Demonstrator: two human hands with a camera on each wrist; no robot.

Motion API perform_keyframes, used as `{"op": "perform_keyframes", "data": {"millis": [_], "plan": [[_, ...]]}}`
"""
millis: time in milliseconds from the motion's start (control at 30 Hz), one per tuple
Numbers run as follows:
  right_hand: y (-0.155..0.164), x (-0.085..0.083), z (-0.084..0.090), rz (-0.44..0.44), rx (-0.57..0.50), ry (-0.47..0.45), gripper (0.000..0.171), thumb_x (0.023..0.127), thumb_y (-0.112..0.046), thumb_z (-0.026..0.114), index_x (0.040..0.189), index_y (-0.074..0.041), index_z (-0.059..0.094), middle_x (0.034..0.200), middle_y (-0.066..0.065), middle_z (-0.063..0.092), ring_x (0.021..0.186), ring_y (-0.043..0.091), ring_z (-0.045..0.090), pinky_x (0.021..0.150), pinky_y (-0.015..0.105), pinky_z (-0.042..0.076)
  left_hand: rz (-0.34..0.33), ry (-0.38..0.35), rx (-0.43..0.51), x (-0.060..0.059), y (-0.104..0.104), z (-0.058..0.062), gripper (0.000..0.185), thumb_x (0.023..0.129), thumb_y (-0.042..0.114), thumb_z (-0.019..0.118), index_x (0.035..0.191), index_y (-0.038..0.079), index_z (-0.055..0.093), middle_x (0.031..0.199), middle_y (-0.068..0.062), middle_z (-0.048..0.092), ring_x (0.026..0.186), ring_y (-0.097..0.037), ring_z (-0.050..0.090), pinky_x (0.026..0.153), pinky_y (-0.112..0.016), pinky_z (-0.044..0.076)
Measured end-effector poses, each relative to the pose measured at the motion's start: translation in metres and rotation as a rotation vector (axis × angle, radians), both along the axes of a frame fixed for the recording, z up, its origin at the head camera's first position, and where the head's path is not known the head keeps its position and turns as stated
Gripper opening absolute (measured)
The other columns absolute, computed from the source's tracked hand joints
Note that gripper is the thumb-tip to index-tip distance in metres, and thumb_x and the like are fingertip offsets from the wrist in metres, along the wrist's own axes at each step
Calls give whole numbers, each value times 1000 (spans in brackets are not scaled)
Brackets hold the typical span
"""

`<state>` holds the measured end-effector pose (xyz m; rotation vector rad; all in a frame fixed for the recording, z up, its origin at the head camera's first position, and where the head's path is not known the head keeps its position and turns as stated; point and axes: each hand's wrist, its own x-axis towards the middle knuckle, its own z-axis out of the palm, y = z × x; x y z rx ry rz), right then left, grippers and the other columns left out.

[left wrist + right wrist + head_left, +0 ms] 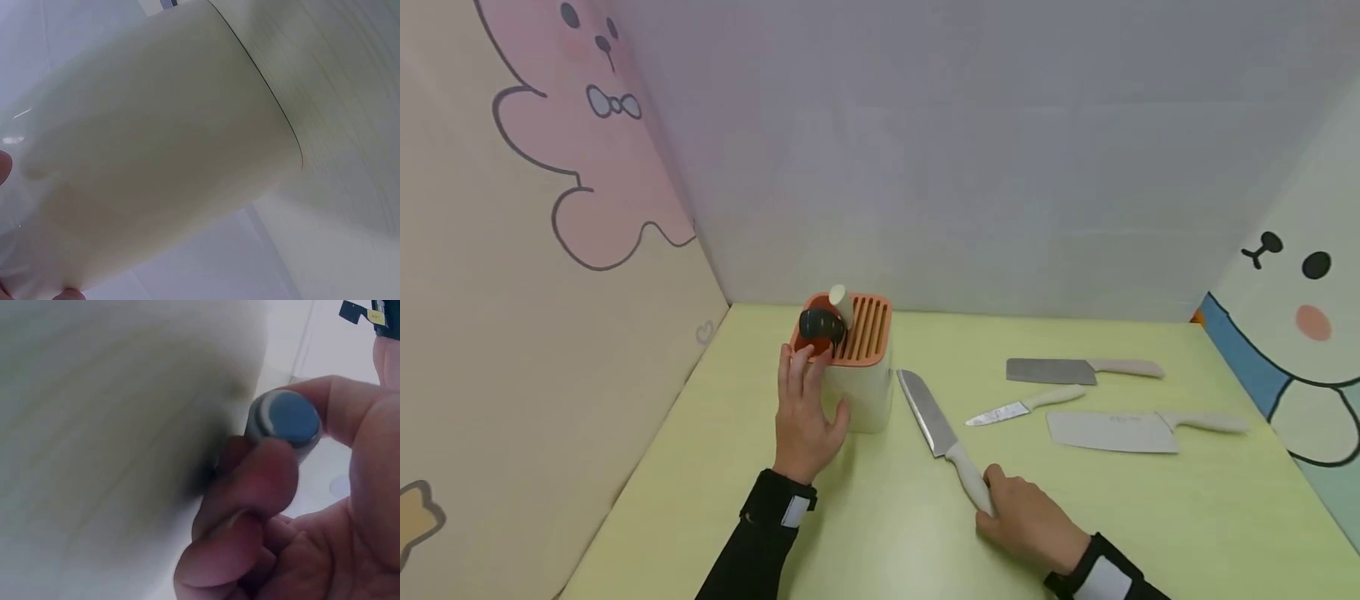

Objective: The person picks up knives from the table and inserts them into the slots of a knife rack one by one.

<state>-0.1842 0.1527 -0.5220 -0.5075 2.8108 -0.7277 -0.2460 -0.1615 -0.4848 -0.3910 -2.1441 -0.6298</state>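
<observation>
A cream knife block with an orange slotted top stands at the back left of the yellow-green table. My left hand rests flat against its left side with straight fingers and the thumb on the front face. In the left wrist view the block's wall fills the frame, with a fingertip at the edge. My right hand grips the cream handle of a chef's knife lying on the table, its blade pointing toward the block. In the right wrist view my fingers curl round the handle's butt.
A black and red tool and a white handle stick out of the block's top. To the right lie a cleaver, a small paring knife and a wider cleaver. Panel walls enclose the table on three sides.
</observation>
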Motion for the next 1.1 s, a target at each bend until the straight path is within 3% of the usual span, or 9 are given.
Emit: {"op": "perform_keyframes", "data": {"millis": [200,333,533,667,833,1100], "plan": [[13,2,12,-28,11,-97,19,74,-16,61,87,-10,48,63,0,49,52,14,44,46,30,34,-8,-7,0,-2,2,1,67,74,10,68,137,7,46,140,-16,38,142,-41,18,84,-51,51],[20,3,23,-44,9,-128,17,78,-16,61,89,-9,50,64,1,49,52,13,44,46,29,34,-4,-21,1,-2,2,3,67,75,12,67,138,8,45,140,-15,38,143,-40,16,83,-49,52],[35,2,41,-55,-85,-140,25,91,-17,60,111,-5,51,64,0,50,48,10,43,43,25,34,-3,-48,2,-2,2,9,68,75,12,68,139,10,43,141,-15,37,144,-39,15,89,-51,49],[43,2,47,-111,-209,-76,37,97,-27,56,127,-7,46,66,0,52,47,10,42,41,25,35,11,-70,4,-5,0,12,69,76,12,68,140,11,43,141,-13,36,144,-38,14,89,-50,50],[44,7,40,-210,-357,52,42,96,-34,57,129,-8,50,72,3,51,48,9,42,41,26,37,16,-81,1,-5,-3,13,69,76,13,69,140,11,43,141,-12,35,145,-37,13,87,-51,50],[29,16,21,-369,-622,309,35,88,-10,69,122,-4,62,78,4,57,54,8,48,44,20,40,-1,-92,2,-4,-1,10,69,78,14,67,141,13,41,142,-12,34,145,-35,11,93,-51,47]]}}
